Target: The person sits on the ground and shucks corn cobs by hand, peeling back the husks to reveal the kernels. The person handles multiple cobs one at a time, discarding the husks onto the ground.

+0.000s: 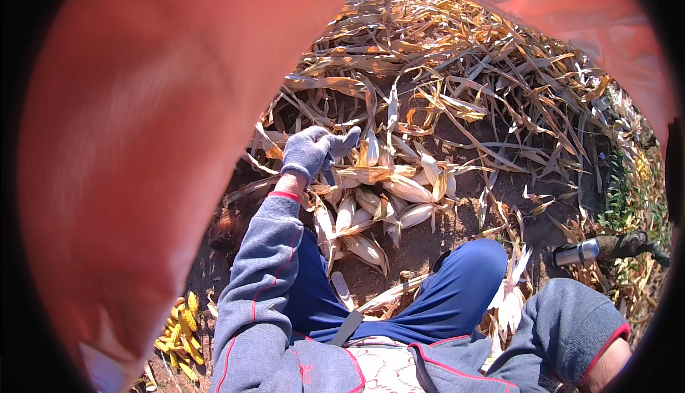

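My left hand (310, 154), in a grey glove, is over the left edge of a pile of corn ears in pale dry husks (364, 200). Its fingers are apart, one pointing right and one downward, and nothing shows in them. The nearest husked-over ear (370, 148) lies just right of the fingers. My right forearm (608, 361) leaves the picture at the lower right, so my right hand is out of sight.
A smooth red-orange sheet (143, 143) blocks the left side and top. Dry corn stalks and leaves (442, 50) cover the ground beyond. Bare yellow cobs (183, 336) are heaped at lower left. A silver flask-like cylinder (576, 252) lies at right, beyond my bent knees.
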Demonstrator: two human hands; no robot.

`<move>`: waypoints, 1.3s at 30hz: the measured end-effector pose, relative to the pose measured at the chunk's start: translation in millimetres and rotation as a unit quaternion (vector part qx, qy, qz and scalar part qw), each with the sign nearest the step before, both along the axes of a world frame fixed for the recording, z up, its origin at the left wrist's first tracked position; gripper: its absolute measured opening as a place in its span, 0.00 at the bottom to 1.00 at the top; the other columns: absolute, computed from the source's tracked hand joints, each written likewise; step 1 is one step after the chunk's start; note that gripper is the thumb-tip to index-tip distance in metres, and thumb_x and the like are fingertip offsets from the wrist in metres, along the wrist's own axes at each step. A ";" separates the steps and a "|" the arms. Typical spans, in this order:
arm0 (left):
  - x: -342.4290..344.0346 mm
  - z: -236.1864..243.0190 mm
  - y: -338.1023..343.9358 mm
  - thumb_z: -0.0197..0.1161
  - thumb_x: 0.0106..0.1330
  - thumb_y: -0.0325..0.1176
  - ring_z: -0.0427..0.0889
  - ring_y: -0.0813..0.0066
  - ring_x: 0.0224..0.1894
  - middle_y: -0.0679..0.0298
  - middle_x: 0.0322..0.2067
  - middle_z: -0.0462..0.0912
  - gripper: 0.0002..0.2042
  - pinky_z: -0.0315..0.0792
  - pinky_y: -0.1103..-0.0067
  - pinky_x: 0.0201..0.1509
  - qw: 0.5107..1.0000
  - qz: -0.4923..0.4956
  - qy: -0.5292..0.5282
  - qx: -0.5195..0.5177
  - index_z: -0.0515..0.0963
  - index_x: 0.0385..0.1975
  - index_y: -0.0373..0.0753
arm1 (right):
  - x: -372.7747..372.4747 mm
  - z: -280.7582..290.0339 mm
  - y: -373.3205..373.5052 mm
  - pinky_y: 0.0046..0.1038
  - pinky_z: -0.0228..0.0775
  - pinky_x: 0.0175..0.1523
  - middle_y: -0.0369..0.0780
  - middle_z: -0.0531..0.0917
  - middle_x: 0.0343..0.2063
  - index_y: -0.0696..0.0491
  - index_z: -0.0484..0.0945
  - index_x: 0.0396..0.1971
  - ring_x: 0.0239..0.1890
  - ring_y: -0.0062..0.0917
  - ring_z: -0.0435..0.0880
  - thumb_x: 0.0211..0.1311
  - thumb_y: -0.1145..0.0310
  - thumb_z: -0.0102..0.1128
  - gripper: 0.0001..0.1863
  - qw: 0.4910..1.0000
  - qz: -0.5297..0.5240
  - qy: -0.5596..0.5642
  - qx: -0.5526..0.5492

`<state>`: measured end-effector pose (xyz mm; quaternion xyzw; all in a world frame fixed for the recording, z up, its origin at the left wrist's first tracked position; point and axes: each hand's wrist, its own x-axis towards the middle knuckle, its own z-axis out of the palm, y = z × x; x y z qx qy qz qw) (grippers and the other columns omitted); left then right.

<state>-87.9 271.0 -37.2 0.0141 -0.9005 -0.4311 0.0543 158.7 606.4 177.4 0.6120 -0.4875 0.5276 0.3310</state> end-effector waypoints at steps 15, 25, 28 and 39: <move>6.2 3.2 0.3 0.61 0.57 0.36 0.84 0.69 0.33 0.59 0.29 0.84 0.09 0.76 0.75 0.39 0.993 0.034 0.026 0.112 0.83 0.33 0.41 | -32.6 -43.1 -25.1 0.26 0.68 0.38 0.42 0.81 0.37 0.59 0.77 0.39 0.30 0.22 0.77 0.58 0.67 0.55 0.13 0.971 -0.025 -0.152 0.184; 7.6 2.2 0.2 0.61 0.56 0.39 0.84 0.63 0.37 0.57 0.32 0.84 0.11 0.75 0.72 0.44 0.998 0.024 0.002 0.056 0.83 0.36 0.44 | -33.2 -31.8 -28.0 0.25 0.66 0.39 0.41 0.81 0.36 0.57 0.77 0.38 0.30 0.21 0.76 0.57 0.66 0.56 0.12 0.972 0.019 -0.131 0.195; -1.4 -5.3 -2.2 0.60 0.59 0.32 0.81 0.78 0.25 0.62 0.25 0.83 0.09 0.76 0.80 0.30 0.997 -0.005 0.076 0.022 0.82 0.34 0.35 | -35.5 -29.8 -30.0 0.25 0.66 0.39 0.41 0.81 0.36 0.56 0.77 0.38 0.30 0.20 0.75 0.57 0.66 0.57 0.12 0.970 0.025 -0.136 0.201; 20.8 28.7 16.9 0.59 0.60 0.37 0.84 0.73 0.27 0.61 0.24 0.84 0.10 0.77 0.78 0.31 0.997 -0.027 -0.045 0.060 0.83 0.34 0.39 | -58.9 -70.3 -53.6 0.24 0.64 0.39 0.39 0.81 0.36 0.54 0.77 0.37 0.30 0.19 0.74 0.56 0.65 0.58 0.11 0.934 -0.042 -0.219 0.277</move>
